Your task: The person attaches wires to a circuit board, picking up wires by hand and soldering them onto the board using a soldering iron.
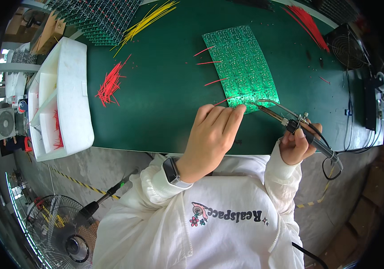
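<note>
A green circuit board panel [243, 62] lies on the table, with several red wires [215, 82] sticking out past its left edge. My left hand [212, 139] is at the panel's near edge, its fingers close together and bent down, the index fingertip beside the iron's tip. Whatever is pinched there is hidden under the fingers. My right hand [296, 148] grips a soldering iron [306, 130] with a thin curved metal tube clamped alongside it. Both the iron's tip and the tube's end reach the lit near rows of the panel.
Loose red wires [110, 85] lie left of the panel, beside a white foam box [73, 98]. Yellow wires [149, 22] and stacked boards [95, 18] are far left. More red wires [306, 24] and a small black fan [346, 47] are far right. A floor fan [64, 228] stands lower left.
</note>
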`<state>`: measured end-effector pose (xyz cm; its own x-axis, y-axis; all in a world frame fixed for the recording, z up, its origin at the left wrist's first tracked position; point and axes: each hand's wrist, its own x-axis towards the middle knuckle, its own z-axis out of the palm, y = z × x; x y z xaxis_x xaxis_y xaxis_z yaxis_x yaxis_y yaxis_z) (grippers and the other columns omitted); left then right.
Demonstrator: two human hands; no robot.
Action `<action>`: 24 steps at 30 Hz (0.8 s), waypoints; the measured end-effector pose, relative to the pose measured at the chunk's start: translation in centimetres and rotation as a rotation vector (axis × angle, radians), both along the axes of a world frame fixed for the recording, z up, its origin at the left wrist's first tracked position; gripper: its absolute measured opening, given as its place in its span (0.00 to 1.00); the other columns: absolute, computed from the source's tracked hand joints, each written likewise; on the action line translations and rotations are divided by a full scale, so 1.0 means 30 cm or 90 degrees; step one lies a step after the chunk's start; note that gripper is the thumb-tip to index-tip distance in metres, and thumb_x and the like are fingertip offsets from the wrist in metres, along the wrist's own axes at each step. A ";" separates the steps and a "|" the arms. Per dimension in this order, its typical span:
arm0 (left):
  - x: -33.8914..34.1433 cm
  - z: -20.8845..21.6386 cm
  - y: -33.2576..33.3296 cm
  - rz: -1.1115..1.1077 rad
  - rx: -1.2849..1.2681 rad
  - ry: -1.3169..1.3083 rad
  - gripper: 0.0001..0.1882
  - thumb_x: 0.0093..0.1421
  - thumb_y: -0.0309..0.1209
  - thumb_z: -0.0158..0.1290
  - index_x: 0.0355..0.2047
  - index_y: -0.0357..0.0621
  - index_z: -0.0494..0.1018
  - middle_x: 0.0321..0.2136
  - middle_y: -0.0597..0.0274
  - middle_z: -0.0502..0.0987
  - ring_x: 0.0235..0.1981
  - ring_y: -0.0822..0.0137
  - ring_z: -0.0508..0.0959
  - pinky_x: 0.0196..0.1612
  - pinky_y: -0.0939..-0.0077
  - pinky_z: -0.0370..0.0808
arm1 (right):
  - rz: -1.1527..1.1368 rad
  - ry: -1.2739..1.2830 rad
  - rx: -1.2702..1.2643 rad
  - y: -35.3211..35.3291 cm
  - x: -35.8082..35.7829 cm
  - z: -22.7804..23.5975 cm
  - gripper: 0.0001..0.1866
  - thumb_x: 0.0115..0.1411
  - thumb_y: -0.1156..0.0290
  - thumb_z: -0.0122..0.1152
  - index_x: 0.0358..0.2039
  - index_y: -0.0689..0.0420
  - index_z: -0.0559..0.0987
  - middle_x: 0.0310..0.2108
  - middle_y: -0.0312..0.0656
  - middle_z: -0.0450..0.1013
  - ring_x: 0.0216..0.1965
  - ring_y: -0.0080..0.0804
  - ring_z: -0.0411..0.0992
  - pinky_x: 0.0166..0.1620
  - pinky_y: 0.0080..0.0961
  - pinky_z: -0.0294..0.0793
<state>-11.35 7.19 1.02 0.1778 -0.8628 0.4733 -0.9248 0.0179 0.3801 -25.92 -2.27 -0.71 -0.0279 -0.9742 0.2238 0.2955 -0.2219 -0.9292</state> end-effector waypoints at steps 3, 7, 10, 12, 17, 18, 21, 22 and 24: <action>0.004 0.014 0.010 0.005 0.010 -0.022 0.19 0.49 0.22 0.57 0.43 0.42 0.69 0.32 0.63 0.73 0.33 0.65 0.73 0.41 0.69 0.65 | -0.017 -0.030 0.008 0.000 0.011 0.002 0.12 0.46 0.71 0.55 0.25 0.59 0.62 0.17 0.38 0.62 0.10 0.18 0.56 0.13 0.12 0.54; 0.041 0.084 0.019 -0.005 -0.006 0.019 0.20 0.48 0.24 0.59 0.43 0.43 0.70 0.37 0.63 0.72 0.38 0.64 0.72 0.42 0.67 0.64 | -0.036 -0.050 -0.040 -0.023 0.005 -0.021 0.12 0.49 0.71 0.55 0.29 0.61 0.64 0.19 0.40 0.63 0.13 0.20 0.58 0.15 0.13 0.54; 0.130 0.159 -0.042 -0.013 -0.008 0.002 0.16 0.49 0.25 0.58 0.40 0.43 0.71 0.36 0.62 0.73 0.37 0.62 0.73 0.42 0.68 0.64 | -0.125 -0.013 -0.014 -0.043 0.016 0.001 0.11 0.54 0.72 0.55 0.34 0.61 0.65 0.22 0.42 0.67 0.17 0.21 0.61 0.19 0.14 0.58; 0.196 0.202 -0.111 -0.015 -0.009 -0.033 0.12 0.51 0.27 0.56 0.37 0.43 0.71 0.34 0.61 0.73 0.35 0.60 0.72 0.40 0.68 0.64 | -0.135 -0.005 -0.034 -0.062 0.006 0.006 0.10 0.54 0.73 0.55 0.34 0.61 0.65 0.23 0.41 0.67 0.18 0.21 0.61 0.21 0.15 0.59; 0.365 0.224 -0.392 -0.063 -0.029 -0.105 0.06 0.53 0.27 0.53 0.32 0.44 0.72 0.30 0.62 0.74 0.33 0.61 0.73 0.38 0.67 0.65 | -0.151 0.002 -0.041 -0.089 0.003 -0.014 0.10 0.55 0.77 0.55 0.36 0.60 0.65 0.25 0.41 0.69 0.20 0.21 0.63 0.24 0.15 0.62; 0.397 0.231 -0.464 -0.082 -0.041 -0.130 0.04 0.54 0.27 0.53 0.31 0.44 0.72 0.29 0.62 0.74 0.33 0.60 0.73 0.37 0.67 0.65 | -0.153 -0.009 -0.033 -0.085 0.013 -0.002 0.11 0.55 0.77 0.56 0.36 0.60 0.65 0.25 0.40 0.68 0.20 0.20 0.64 0.25 0.15 0.63; 0.466 0.178 -0.738 -0.192 -0.076 -0.182 0.03 0.51 0.27 0.53 0.28 0.47 0.74 0.28 0.62 0.75 0.34 0.61 0.74 0.36 0.67 0.66 | -0.161 -0.004 -0.034 -0.074 0.013 -0.018 0.11 0.55 0.76 0.57 0.36 0.61 0.66 0.25 0.39 0.68 0.20 0.19 0.64 0.24 0.14 0.63; 0.470 0.161 -0.809 -0.211 -0.084 -0.220 0.03 0.50 0.27 0.52 0.27 0.48 0.75 0.27 0.63 0.75 0.33 0.61 0.74 0.35 0.67 0.67 | -0.169 -0.007 -0.031 -0.072 0.014 -0.019 0.11 0.55 0.75 0.57 0.36 0.60 0.66 0.24 0.38 0.67 0.20 0.19 0.63 0.24 0.14 0.63; 0.447 0.111 -0.905 -0.243 -0.068 -0.304 0.04 0.50 0.29 0.50 0.24 0.51 0.75 0.24 0.65 0.75 0.31 0.63 0.75 0.34 0.68 0.67 | -0.182 -0.016 -0.025 -0.058 0.011 -0.024 0.11 0.55 0.75 0.58 0.35 0.60 0.66 0.24 0.37 0.67 0.19 0.18 0.63 0.23 0.14 0.63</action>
<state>2.07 -19.95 4.35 -0.3873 -0.7670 0.5115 -0.9129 0.3965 -0.0966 -25.60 -4.00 -1.45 -0.3058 -0.9169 0.2566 0.2387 -0.3347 -0.9116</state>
